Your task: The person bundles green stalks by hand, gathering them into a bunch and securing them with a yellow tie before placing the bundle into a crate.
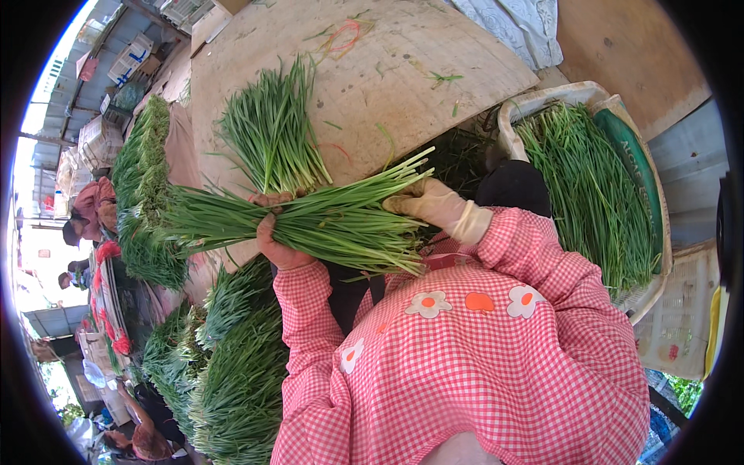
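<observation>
A loose bunch of long green chives [341, 221] lies sideways in front of my body, leaf tips to the left and pale stem ends to the right. My left hand [279, 236] is closed round the middle of it, fingers over the far side and thumb on the near side. At the stem ends, my right hand [434, 205], in a pale glove, pinches some of the stalks; the bunch hides part of its fingers. Just beyond my left hand, another bunch of chives [279, 128] rests on the wooden board [411, 85], its pale stems toward me.
To the right stands a white crate [504, 128] packed with chives. Large heaps of chives [240, 387] lie at my lower left and further off [139, 186]. Red string [345, 37] and leaf scraps lie on the board. Other people [97, 205] are at the left.
</observation>
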{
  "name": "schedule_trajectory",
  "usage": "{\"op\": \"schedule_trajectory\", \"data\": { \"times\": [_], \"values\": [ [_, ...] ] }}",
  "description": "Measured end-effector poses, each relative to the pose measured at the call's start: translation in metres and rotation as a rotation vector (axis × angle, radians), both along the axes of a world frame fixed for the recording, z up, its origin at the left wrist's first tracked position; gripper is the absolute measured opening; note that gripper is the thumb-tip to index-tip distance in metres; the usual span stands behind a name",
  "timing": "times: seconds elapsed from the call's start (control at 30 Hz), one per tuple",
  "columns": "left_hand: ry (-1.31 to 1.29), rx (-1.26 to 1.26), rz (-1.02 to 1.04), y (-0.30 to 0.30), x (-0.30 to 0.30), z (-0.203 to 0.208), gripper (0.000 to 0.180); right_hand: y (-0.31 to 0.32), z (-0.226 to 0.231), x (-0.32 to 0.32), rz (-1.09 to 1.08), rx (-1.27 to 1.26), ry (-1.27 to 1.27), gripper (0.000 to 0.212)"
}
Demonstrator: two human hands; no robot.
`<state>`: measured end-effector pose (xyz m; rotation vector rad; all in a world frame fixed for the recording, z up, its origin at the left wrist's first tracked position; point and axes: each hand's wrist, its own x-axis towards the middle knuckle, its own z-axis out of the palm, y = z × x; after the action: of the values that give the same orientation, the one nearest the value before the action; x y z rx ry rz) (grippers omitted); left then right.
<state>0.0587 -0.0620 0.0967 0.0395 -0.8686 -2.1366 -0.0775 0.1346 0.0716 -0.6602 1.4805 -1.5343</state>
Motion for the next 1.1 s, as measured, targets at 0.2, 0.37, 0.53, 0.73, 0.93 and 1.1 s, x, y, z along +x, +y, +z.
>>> {"op": "schedule_trajectory", "data": {
  "times": [0.2, 0.37, 0.53, 0.73, 0.93, 1.1],
  "values": [
    [0.044, 0.076, 0.001, 0.0, 0.006, 0.003, 0.023, 0.015, 0.015, -0.004, -0.082, -0.138, -0.611, 0.022],
    [-0.012, 0.06, 0.033, -0.003, 0.008, 0.003, 0.019, 0.051, 0.015, -0.037, 0.135, -0.58, -0.771, 0.022],
    [0.023, 0.151, 0.032, -0.022, 0.023, -0.005, 0.013, 0.111, 0.037, -0.081, -0.318, -0.827, -0.725, 0.015],
    [-0.056, 0.07, 0.039, -0.026, 0.025, -0.002, 0.02, 0.112, 0.029, -0.08, -0.027, 0.655, 1.21, 0.006],
    [0.013, 0.09, -0.011, -0.024, 0.019, -0.008, 0.019, 0.033, 0.044, -0.017, -0.078, -0.011, 1.365, 0.022],
    [-0.064, 0.148, -0.045, 0.002, 0.015, 0.012, 0.019, 0.004, 0.037, -0.009, -0.068, 0.054, 1.637, 0.023]
  ]
}}
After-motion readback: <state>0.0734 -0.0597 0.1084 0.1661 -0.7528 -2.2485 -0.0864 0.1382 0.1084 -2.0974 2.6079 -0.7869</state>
